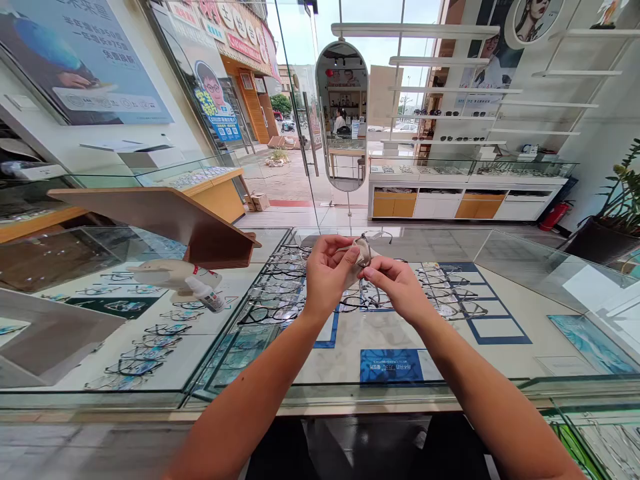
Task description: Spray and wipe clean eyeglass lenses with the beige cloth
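Note:
Above the glass display counter (400, 373), my left hand (329, 267) pinches a light cloth (364, 252) against a pair of thin-framed eyeglasses (384, 236). The fingers of my right hand (393, 280) are closed on the lower edge of the same eyeglasses. The cloth lies around one lens, between the two hands. Rows of eyeglasses (273, 312) stand below and left of my left hand, and more eyeglasses (457, 293) are to the right of my right hand.
On the left are a brown wooden stand (150, 213), a small white bottle (206, 293) and a grey box (50, 340). A blue card (391, 366) lies near the counter's front. Beyond the counter stand an oval mirror (344, 100) and shelves; a potted plant (607, 227) is far right.

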A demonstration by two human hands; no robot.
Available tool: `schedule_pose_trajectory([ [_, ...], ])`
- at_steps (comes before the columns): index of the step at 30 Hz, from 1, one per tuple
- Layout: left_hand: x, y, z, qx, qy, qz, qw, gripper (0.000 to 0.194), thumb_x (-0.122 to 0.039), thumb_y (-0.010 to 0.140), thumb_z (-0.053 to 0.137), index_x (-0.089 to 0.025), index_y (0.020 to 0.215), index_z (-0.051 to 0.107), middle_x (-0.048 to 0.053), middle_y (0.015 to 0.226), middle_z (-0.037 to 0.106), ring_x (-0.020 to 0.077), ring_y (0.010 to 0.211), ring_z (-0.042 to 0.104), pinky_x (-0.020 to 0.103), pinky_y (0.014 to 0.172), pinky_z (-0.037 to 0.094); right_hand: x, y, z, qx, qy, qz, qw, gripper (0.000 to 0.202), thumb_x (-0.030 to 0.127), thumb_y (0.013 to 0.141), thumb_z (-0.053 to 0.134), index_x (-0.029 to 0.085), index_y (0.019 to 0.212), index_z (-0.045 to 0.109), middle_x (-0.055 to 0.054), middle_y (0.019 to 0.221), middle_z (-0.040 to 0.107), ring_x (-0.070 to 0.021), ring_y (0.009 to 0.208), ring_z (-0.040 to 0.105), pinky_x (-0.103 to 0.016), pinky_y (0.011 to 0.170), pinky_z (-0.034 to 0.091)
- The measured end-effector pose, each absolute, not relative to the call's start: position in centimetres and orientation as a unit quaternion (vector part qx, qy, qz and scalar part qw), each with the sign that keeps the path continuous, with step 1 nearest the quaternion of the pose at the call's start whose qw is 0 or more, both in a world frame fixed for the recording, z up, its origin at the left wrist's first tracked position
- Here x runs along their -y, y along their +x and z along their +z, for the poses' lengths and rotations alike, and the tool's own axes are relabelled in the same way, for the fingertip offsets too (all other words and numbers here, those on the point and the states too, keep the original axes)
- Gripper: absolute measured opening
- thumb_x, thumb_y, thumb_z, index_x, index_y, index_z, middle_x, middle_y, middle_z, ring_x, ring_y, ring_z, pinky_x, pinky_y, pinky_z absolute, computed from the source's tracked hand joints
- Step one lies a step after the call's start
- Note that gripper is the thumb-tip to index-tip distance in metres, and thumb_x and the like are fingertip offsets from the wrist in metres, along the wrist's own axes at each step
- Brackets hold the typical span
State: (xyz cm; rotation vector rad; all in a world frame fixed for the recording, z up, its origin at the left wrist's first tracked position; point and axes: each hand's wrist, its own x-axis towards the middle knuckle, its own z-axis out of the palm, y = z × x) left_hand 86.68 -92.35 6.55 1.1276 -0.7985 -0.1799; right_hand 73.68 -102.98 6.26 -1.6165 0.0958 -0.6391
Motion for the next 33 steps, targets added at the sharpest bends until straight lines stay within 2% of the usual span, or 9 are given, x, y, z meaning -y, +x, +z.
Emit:
schedule_pose_trajectory([
  [2, 92.4, 87.0, 6.6, 0.355, 0.504, -0.12, 0.778, 0.061, -0.061, 0.074, 0.099, -0.024, 0.105, 0.061, 0.008, 0.112, 0.079, 0.0215, 0.101, 0.079, 0.033, 0.088, 0.062, 103.1, 73.7, 6.2, -0.028, -0.707, -0.274, 0.651, 0.044, 0.068, 0.089, 0.082, 0.025, 0.081, 0.074, -0.002, 0.083, 0.067, -0.0199, 0.08, 0.055, -0.035, 0.076, 0.043],
  [6, 92.2, 87.4, 6.7, 0.322, 0.494, -0.221, 0.777, 0.067, -0.061, 0.066, 0.104, -0.022, 0.104, 0.066, 0.003, 0.095, 0.075, 0.0164, 0.083, 0.072, 0.029, 0.076, 0.058, 103.3, 73.6, 6.3, -0.01, -0.692, -0.268, 0.67, 0.043, 0.066, 0.089, 0.084, 0.025, 0.08, 0.073, -0.003, 0.088, 0.072, -0.0214, 0.085, 0.058, -0.036, 0.08, 0.045],
  [10, 91.8, 87.7, 6.9, 0.35, 0.491, -0.32, 0.73, 0.059, -0.069, 0.073, 0.097, -0.019, 0.089, 0.07, 0.001, 0.08, 0.068, 0.0127, 0.069, 0.06, 0.027, 0.064, 0.05, 103.4, 73.5, 6.3, -0.014, -0.685, -0.26, 0.681, 0.043, 0.066, 0.087, 0.086, 0.026, 0.079, 0.072, -0.004, 0.09, 0.076, -0.0219, 0.086, 0.059, -0.037, 0.083, 0.047],
  [13, 91.8, 87.6, 7.0, 0.379, 0.472, -0.348, 0.715, 0.058, -0.072, 0.079, 0.093, -0.02, 0.084, 0.069, -0.001, 0.075, 0.063, 0.0119, 0.066, 0.055, 0.027, 0.063, 0.048, 103.7, 73.6, 5.9, -0.021, -0.679, -0.247, 0.691, 0.043, 0.067, 0.087, 0.086, 0.026, 0.08, 0.073, -0.005, 0.093, 0.078, -0.0223, 0.088, 0.062, -0.038, 0.085, 0.049],
  [16, 91.9, 87.3, 7.0, 0.375, 0.439, -0.367, 0.729, 0.055, -0.068, 0.078, 0.096, -0.021, 0.094, 0.072, -0.001, 0.08, 0.064, 0.0111, 0.068, 0.057, 0.026, 0.067, 0.052, 103.9, 73.8, 5.6, -0.024, -0.658, -0.244, 0.712, 0.044, 0.067, 0.085, 0.088, 0.025, 0.08, 0.074, -0.005, 0.093, 0.079, -0.0211, 0.087, 0.063, -0.036, 0.085, 0.05],
  [20, 91.8, 87.2, 7.3, 0.383, 0.418, -0.381, 0.731, 0.054, -0.064, 0.078, 0.097, -0.021, 0.102, 0.075, 0.0, 0.084, 0.067, 0.0122, 0.071, 0.06, 0.026, 0.068, 0.054, 103.8, 74.1, 5.8, -0.04, -0.612, -0.244, 0.752, 0.045, 0.066, 0.075, 0.096, 0.024, 0.079, 0.079, -0.005, 0.091, 0.08, -0.0195, 0.082, 0.061, -0.034, 0.081, 0.05],
  [25, 91.5, 87.5, 7.6, 0.434, 0.412, -0.374, 0.708, 0.05, -0.059, 0.084, 0.095, -0.016, 0.099, 0.075, 0.002, 0.078, 0.069, 0.0116, 0.067, 0.06, 0.023, 0.063, 0.05, 103.6, 74.1, 5.9, -0.042, -0.567, -0.226, 0.791, 0.046, 0.064, 0.07, 0.101, 0.022, 0.079, 0.084, -0.006, 0.087, 0.079, -0.0172, 0.079, 0.061, -0.032, 0.077, 0.05],
  [33, 91.2, 87.0, 8.1, 0.412, 0.453, -0.322, 0.722, 0.049, -0.049, 0.069, 0.105, -0.015, 0.089, 0.074, 0.0, 0.069, 0.071, 0.0109, 0.057, 0.062, 0.021, 0.055, 0.051, 103.5, 74.1, 5.5, -0.037, -0.533, -0.184, 0.825, 0.042, 0.058, 0.071, 0.103, 0.021, 0.083, 0.086, -0.005, 0.084, 0.078, -0.0134, 0.076, 0.062, -0.026, 0.072, 0.052],
])
